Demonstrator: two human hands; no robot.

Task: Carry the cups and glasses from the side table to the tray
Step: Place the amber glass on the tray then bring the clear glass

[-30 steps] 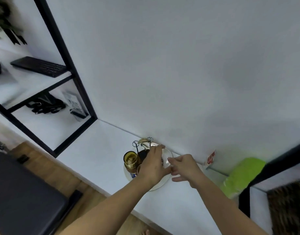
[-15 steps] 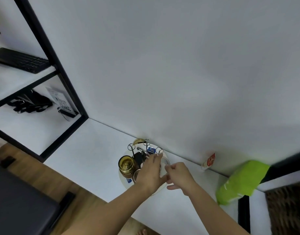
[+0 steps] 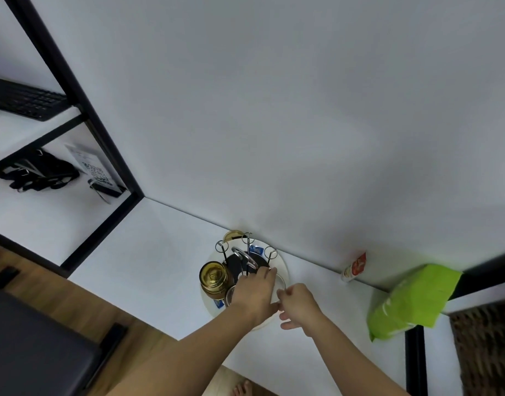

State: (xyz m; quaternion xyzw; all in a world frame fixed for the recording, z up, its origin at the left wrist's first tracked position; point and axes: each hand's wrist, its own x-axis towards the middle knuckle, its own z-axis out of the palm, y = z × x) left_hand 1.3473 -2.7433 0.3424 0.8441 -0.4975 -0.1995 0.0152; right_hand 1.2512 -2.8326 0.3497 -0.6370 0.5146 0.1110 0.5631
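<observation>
Both hands meet over the near edge of the round white tray (image 3: 284, 270) on the white shelf top (image 3: 148, 252): the left hand (image 3: 255, 294) curls over a clear glass (image 3: 279, 282) on the tray, and the right hand (image 3: 298, 305) – fingers bent – pinches at its rim. Just left stands a gold cup (image 3: 213, 280) beside the wire rack (image 3: 247, 252). Farther right, against the wall – a green bag (image 3: 411, 300).

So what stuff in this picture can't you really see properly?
- Head view: the clear glass is mostly covered by the left hand and right hand.
- The near part of the round tray is covered by the left hand and forearm.
- The print on the small red-and-white packet is too small to read.
- The keyboard is cut off by the left edge.
</observation>
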